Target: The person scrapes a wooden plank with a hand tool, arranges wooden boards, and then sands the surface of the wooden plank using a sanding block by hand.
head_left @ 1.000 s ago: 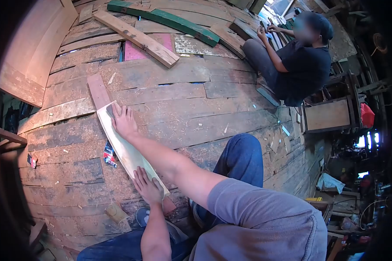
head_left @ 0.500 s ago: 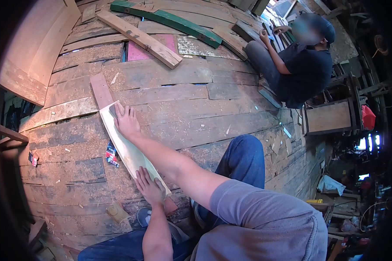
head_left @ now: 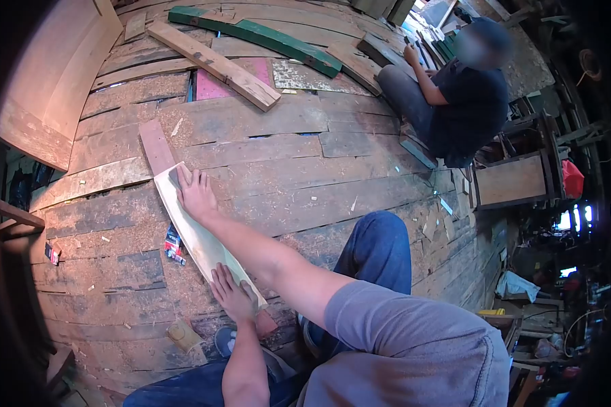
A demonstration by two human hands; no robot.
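Note:
A pale, curved-edged wooden board [head_left: 200,230] lies slantwise on the floor on top of a reddish-brown plank [head_left: 157,146], whose ends stick out past it. Near the far end of the board my right hand [head_left: 198,195] presses down over a dark flat piece that looks like sandpaper [head_left: 174,178]; most of it is hidden under the fingers. My left hand [head_left: 234,295] rests flat on the near end, fingers spread, steadying nothing else. Beside the board's left edge is a small red, white and dark packet [head_left: 174,245].
A wooden beam [head_left: 214,64] and a green beam [head_left: 258,37] lie farther off. At the upper right a person [head_left: 465,102] sits near stacked timber. A wooden panel [head_left: 61,81] stands at left. Sawdust covers the floorboards [head_left: 271,186]; a wood block [head_left: 185,335] lies near my foot.
My right hand has shifted very slightly on the board with the dark piece. The left hand stays in place. The seated person's hands have moved a little, and the view has shifted slightly.

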